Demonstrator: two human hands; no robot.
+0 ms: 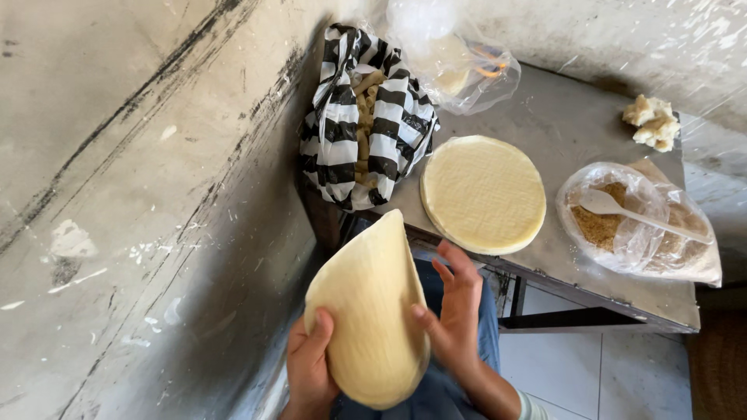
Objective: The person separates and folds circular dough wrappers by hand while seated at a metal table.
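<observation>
My left hand (pixel 310 365) grips the lower left edge of a pale round dough sheet (pixel 372 307) that is curled into a cone shape, held over my lap. Beside the sheet's right edge is my right hand (pixel 454 307), fingers spread and touching it. A stack of flat round dough sheets (pixel 483 193) lies on the grey metal table (pixel 568 132) just beyond my hands.
A black-and-white striped plastic bag (pixel 366 117) with pale pieces inside stands at the table's left end. A clear bag (pixel 459 54) lies behind it. At the right sits a clear bag of brown crumbs (pixel 615 225) with a white spoon (pixel 642 216), and a crumbly lump (pixel 652 120). A rough wall fills the left.
</observation>
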